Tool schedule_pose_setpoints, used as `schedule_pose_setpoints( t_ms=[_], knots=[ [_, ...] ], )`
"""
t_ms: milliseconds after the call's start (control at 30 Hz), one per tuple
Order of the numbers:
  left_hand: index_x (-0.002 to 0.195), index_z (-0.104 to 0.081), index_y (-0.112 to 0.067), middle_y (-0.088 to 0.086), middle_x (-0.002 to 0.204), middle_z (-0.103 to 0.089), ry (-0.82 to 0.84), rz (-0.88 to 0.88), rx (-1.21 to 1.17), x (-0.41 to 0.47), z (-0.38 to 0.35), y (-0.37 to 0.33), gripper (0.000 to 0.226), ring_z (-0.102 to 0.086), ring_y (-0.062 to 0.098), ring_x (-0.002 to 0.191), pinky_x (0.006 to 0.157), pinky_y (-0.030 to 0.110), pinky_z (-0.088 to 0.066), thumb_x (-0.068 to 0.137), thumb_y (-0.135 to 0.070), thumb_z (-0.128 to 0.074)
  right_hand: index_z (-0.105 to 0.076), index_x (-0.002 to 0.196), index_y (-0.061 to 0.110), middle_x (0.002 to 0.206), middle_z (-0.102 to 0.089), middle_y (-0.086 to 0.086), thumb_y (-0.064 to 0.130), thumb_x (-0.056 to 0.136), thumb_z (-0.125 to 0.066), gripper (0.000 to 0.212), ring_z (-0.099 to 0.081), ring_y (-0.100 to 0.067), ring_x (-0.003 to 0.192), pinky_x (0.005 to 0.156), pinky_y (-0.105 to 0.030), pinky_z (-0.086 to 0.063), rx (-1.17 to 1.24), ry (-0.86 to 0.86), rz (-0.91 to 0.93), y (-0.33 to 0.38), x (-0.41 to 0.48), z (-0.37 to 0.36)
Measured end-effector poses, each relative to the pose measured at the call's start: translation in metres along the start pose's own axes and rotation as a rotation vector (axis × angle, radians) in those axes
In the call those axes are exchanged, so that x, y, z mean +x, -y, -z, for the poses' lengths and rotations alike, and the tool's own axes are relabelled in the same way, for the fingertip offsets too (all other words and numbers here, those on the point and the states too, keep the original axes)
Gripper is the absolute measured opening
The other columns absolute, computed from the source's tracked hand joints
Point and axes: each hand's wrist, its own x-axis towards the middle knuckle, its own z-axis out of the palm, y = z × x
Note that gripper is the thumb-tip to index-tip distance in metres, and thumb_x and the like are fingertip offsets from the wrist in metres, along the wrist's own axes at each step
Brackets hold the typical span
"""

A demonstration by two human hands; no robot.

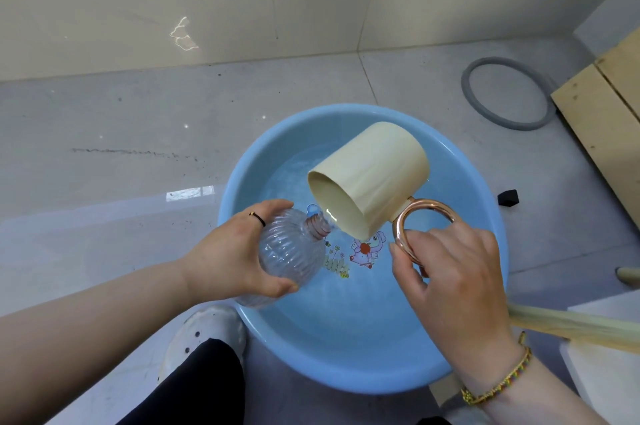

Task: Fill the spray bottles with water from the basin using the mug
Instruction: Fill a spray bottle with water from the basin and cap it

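A blue basin (346, 352) of water sits on the floor, with a cartoon print on its bottom. My left hand (235, 251) grips a clear ribbed spray bottle (294, 248) without its spray head, tilted over the basin with the open neck pointing up and right. My right hand (453, 272) holds the cream mug (370, 175) by its copper ring handle (412, 227). The mug is tipped far over, its rim just above the bottle's neck, and a thin stream of water runs from the rim toward the neck.
The pale tiled floor (138, 154) meets a wall behind the basin. A grey ring (467, 95) lies at the back right beside wooden boards (599, 120). A small black block (508, 198) sits right of the basin. My white shoe (204, 331) touches the basin's near left.
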Motion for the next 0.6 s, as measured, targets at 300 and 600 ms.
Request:
schedule_pose_setpoints(
  t_ms=[300, 600],
  knots=[
    [0.135, -0.028, -0.027, -0.023, 0.117, -0.035, 0.007, 0.004, 0.004, 0.0003, -0.0001, -0.0001, 0.113, -0.034, -0.010, 0.104, 0.077, -0.013, -0.017, 0.031, -0.064, -0.053, -0.057, 0.061, 0.010, 0.051, -0.045, -0.001, 0.028, 0.096, -0.035, 0.045, -0.036, -0.020, 0.062, 0.059, -0.030, -0.021, -0.038, -0.062, 0.035, -0.0044, 0.0027, 0.0008],
    [0.135, -0.028, -0.028, -0.024, 0.116, -0.035, 0.012, 0.006, 0.015, 0.0003, 0.0009, -0.0019, 0.113, -0.034, -0.010, 0.101, 0.075, -0.014, -0.017, 0.031, -0.064, -0.051, -0.058, 0.071, 0.009, 0.054, -0.049, -0.003, 0.026, 0.094, -0.042, 0.032, -0.037, -0.021, 0.067, 0.063, -0.031, -0.024, -0.048, -0.109, 0.083, -0.0061, 0.0002, 0.0009]
  ],
)
